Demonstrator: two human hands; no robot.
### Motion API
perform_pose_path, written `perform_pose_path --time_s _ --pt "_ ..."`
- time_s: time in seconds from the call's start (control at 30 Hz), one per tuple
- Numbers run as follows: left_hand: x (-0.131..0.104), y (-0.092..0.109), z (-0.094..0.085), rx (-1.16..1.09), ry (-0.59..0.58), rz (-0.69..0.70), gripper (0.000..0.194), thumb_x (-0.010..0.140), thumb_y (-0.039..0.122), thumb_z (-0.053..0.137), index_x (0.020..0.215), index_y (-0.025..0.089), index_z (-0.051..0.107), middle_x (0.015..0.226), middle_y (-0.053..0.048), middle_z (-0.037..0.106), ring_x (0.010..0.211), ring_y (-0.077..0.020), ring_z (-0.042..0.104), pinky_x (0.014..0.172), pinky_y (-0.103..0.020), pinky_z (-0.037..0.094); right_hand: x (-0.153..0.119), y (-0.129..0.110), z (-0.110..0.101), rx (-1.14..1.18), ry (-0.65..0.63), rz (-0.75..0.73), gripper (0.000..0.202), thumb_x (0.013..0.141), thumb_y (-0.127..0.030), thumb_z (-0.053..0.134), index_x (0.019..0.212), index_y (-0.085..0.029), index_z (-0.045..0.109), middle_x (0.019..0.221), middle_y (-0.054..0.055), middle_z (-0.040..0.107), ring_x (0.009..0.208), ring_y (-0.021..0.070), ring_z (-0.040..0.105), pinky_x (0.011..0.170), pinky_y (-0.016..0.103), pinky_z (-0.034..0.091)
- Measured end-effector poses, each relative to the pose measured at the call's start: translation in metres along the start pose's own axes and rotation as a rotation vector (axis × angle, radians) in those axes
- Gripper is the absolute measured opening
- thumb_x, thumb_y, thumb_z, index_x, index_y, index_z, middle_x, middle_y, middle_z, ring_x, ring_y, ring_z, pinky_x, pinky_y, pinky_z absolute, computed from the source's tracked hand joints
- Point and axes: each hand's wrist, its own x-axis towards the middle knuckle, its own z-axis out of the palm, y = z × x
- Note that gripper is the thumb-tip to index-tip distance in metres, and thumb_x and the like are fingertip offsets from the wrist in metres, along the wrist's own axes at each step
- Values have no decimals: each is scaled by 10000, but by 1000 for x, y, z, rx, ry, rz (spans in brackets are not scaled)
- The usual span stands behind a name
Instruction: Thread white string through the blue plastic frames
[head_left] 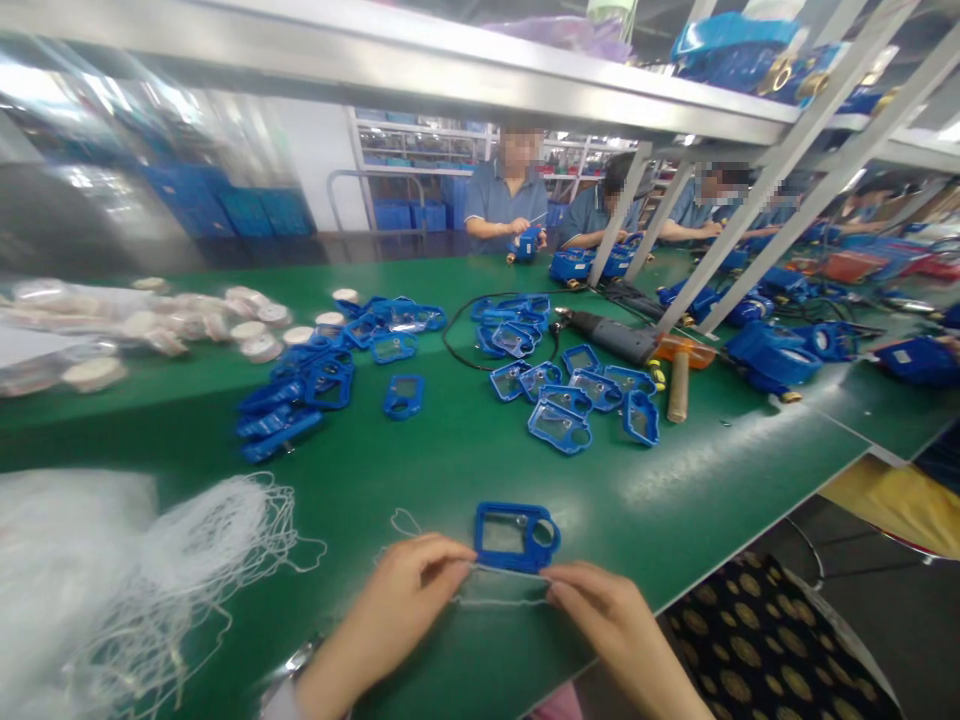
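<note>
A white cord [502, 602] is stretched as a loop between my two hands, just in front of a blue plastic cover [487, 555]. The cover lies on the table and has a see-through rectangular window and a round hole. My left hand [409, 600] pinches one end of the loop near the cover's lower left corner. At its lower right corner, the thumb and fingers of my right hand [600, 600] are closed on the other end. Whether the fingertips touch the cover is hard to tell. A thin loose end of cord curls up behind my left hand.
On the green table [337, 520], a tangled bundle of white cords [217, 530] lies left. Several blue covers [562, 420] are scattered beyond, with a grey power tool [611, 335], a hammer [679, 385] and round white spools [94, 373]. A metal shelf [420, 75] crosses above; co-workers sit opposite.
</note>
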Motion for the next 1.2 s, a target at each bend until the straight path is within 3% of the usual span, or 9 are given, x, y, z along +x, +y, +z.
perform_pose_path --time_s 0.1,0.2,0.4,0.7,0.87,1.03,1.2 --pt "7 -7 0 -135 30 -92 142 808 294 548 791 168 611 659 6 610 620 -146 549 581 -232 406 9 4 -2 57 45 36 220 766 -361 588 817 -181 703 731 62 713 698 224 652 657 299 499" --pt "18 -10 1 -176 38 -79 141 796 291 549 752 162 584 635 11 598 612 -142 550 583 -230 410 21 6 -7 81 74 35 183 754 -350 613 773 -173 657 673 43 686 649 196 628 608 276 483" --pt "34 -9 5 -49 51 -56 152 788 298 549 824 177 634 670 3 644 620 -154 582 590 -242 421 42 4 -15 0 75 -24 189 774 -340 584 765 -168 661 674 22 655 639 167 591 600 263 458" --pt "43 -7 8 126 107 -32 212 831 337 491 723 186 595 678 2 642 632 -155 576 594 -234 402 58 4 -13 -10 59 -10 173 756 -330 588 707 -166 616 598 -7 605 573 142 554 562 244 428" --pt "46 -7 9 237 91 -43 264 828 373 487 658 194 579 623 5 619 576 -160 546 535 -236 325 60 -2 -14 -149 77 -21 135 755 -287 575 676 -180 594 542 -37 531 503 120 483 505 230 374" --pt "46 -6 9 310 37 -41 289 823 389 490 624 200 583 574 14 593 533 -156 520 514 -232 286 62 -2 -16 -117 47 -41 97 751 -266 578 701 -183 586 701 -13 602 550 113 517 550 229 408" --pt "47 -5 10 353 -1 -39 319 824 394 490 586 201 579 552 16 578 531 -157 508 509 -236 251 63 1 -20 -35 15 -15 117 740 -267 596 665 -184 562 678 -6 630 572 121 548 551 223 423"
